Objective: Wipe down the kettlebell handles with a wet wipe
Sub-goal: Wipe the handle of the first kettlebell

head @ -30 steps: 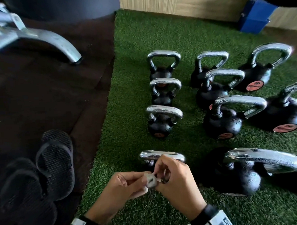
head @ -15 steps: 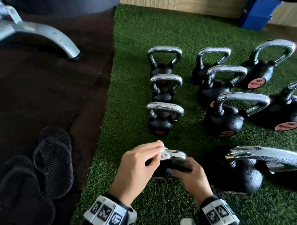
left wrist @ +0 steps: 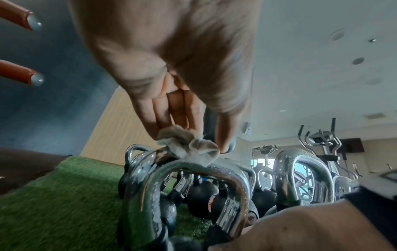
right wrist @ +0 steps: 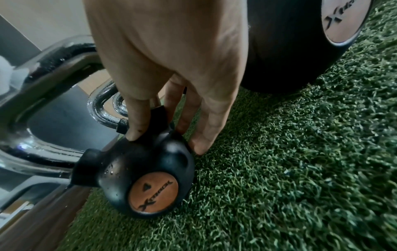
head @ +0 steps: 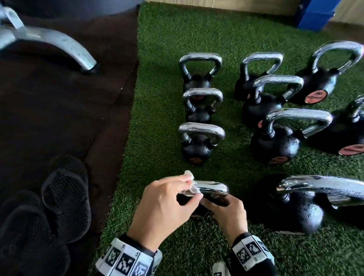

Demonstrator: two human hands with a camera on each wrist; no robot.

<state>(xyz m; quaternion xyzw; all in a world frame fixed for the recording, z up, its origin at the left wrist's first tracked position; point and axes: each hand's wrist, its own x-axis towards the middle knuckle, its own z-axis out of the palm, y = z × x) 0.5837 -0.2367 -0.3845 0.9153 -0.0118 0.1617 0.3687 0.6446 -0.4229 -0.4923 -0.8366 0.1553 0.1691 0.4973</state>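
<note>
One handle (head: pixel 209 187) is under the wipe (head: pixel 190 184) pinched by the left hand (head: pixel 165 208); right hand (head: pixel 227 212) grips that kettlebell (right wrist: pixel 139 178); the others look unwiped.

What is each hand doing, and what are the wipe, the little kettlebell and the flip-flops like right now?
Left hand: pinches the wipe.
Wipe: crumpled, pressed on the handle.
Handle: shiny, speckled with droplets.
Kettlebell: on the turf, steadied.
Right hand: grips the kettlebell's body.
Flip-flops: lying on the dark floor.
</note>
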